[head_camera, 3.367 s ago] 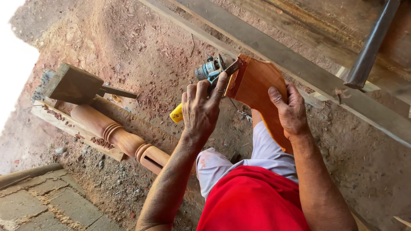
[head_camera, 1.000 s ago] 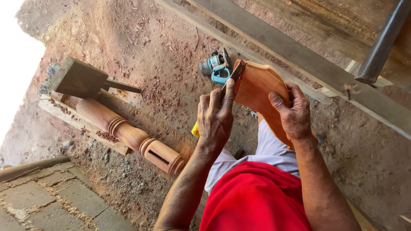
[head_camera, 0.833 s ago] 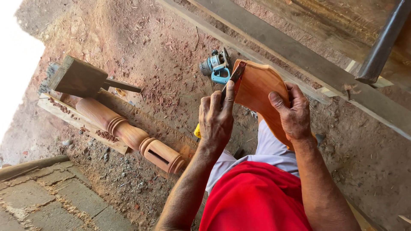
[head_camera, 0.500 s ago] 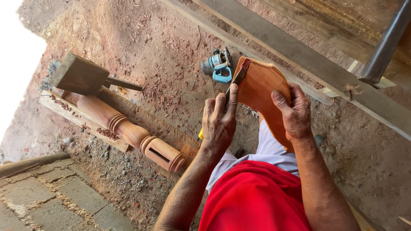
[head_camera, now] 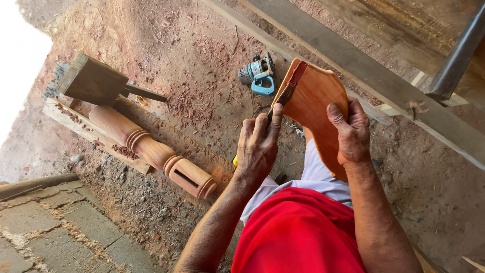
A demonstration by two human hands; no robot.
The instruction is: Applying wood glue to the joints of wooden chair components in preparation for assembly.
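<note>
1. Head view, looking down: a red shirt (head_camera: 298,232) fills the lower middle, with pale shorts (head_camera: 313,177) just beyond it.
2. From there the left hand (head_camera: 258,146) is closed around a chisel (head_camera: 283,98), its fingers curled tight and the dark flat blade running up and away to touch the left edge of a curved wooden piece (head_camera: 316,108). A bit of yellow handle shows below the wrist.
3. On the other side, the right hand (head_camera: 351,132) grips the wooden piece from the right, thumb pressed on its face, fingers wrapped behind.
4. This wooden piece stands between both hands, above the lap; it is smooth, orange-brown, with a rounded, scalloped outline and a darker red raw edge where the blade meets it.
5. Just past it, on the dirt, lies a blue and grey power tool (head_camera: 257,76).
6. Further left, a turned wooden post (head_camera: 151,151) with ringed grooves and slots rests on a plank, reddish shavings scattered about.
7. At its far end, a blocky wooden mallet (head_camera: 96,81).
8. Beyond, long grey timber beams (head_camera: 364,76) cross the sawdust-covered ground.
</note>
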